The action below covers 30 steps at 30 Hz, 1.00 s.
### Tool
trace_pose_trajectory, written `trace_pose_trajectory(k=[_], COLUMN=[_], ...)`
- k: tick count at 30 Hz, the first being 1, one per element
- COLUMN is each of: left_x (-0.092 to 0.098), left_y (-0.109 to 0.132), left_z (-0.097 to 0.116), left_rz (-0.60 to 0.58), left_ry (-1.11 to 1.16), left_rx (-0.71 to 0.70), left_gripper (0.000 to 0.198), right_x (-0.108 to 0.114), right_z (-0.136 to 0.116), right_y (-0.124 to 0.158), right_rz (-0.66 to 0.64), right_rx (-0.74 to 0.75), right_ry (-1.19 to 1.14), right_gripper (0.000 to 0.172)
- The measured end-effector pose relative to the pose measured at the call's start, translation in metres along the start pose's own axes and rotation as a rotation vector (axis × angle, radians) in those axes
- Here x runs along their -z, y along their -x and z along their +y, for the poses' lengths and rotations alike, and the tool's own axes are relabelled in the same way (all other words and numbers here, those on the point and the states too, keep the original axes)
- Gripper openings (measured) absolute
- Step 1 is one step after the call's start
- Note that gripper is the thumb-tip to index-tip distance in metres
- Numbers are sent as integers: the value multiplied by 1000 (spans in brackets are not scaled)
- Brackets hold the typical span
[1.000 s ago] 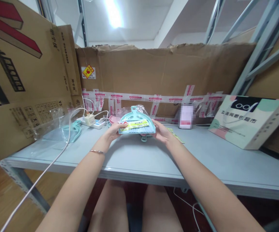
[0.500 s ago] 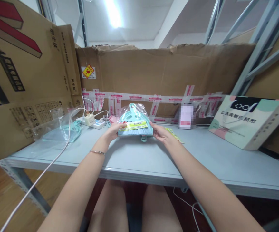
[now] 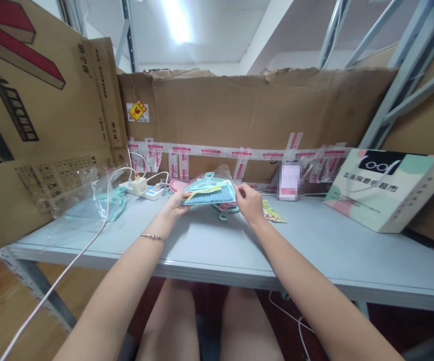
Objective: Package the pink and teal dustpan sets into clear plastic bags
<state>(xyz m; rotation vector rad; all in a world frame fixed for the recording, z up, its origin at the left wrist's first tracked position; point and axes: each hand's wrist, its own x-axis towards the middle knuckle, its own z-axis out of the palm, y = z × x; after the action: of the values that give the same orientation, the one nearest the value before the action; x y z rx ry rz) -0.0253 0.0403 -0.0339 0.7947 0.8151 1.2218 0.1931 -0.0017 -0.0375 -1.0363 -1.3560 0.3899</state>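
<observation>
A light-blue dustpan and brush set [image 3: 211, 194] in a clear plastic bag, with a yellow-green label strip [image 3: 205, 190], is raised above the table in front of me. My left hand [image 3: 175, 204] grips its left corner, thumb on top. At the right edge my right hand [image 3: 248, 202] pinches the bag with curled fingers. The set is tilted, its blue bristles turned toward me. Behind and beneath it, partly hidden, are a pink piece [image 3: 178, 185] and a light-blue handle with a ring end [image 3: 223, 215].
Another light-blue item in a clear bag [image 3: 96, 205] lies left, beside a power strip [image 3: 153, 192] with white cables. A printed card [image 3: 274, 212] and a blurred phone-like object [image 3: 290, 181] are right of my hands. A pastel box [image 3: 378, 190] stands farther right; a cardboard sheet [image 3: 258, 110] lines the back.
The bagged set has tipped from facing me to a flatter angle. My right hand has risen slightly, going from a supporting hold to a pinch at the bag's edge.
</observation>
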Motion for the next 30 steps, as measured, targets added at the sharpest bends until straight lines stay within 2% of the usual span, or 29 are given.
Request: trace_pose_trajectory(k=[3, 6, 9, 13, 15, 18, 21, 25, 28, 30], left_x=[-2, -4, -9, -14, -15, -15, -16, -19, -22, -23], left_y=[1, 4, 9, 17, 20, 23, 22, 25, 34, 42], left_z=[3, 5, 5, 2, 1, -2, -2, 3, 9, 13], left_rz=[84, 150, 192, 211, 219, 232, 243, 184, 60, -40], left_ry=[14, 8, -19, -86, -124, -173, -203, -212, -206, -208], left_rx=[-22, -64, -112, -170, -195, -208, -199, -164, -123, -99], left_gripper=[31, 31, 28, 21, 21, 26, 25, 14, 9, 11], right_x=[-1, -4, -10, -14, -14, -12, -9, -7, -7, -7], right_z=[-2, -1, 0, -1, -3, -5, -7, -5, -1, 3], right_y=[2, 1, 0, 0, 1, 2, 1, -3, -6, -7], right_rz=[-35, -116, -200, -264, -295, -351, -410, -428, -346, -273], right_rx=[-1, -69, -182, -448, -548, -562, -563, -582, -600, -609], right_ry=[-38, -122, -227, -487, -598, -639, -662, -659, -640, -622], right_gripper=[27, 27, 28, 24, 32, 45, 45, 27, 12, 9])
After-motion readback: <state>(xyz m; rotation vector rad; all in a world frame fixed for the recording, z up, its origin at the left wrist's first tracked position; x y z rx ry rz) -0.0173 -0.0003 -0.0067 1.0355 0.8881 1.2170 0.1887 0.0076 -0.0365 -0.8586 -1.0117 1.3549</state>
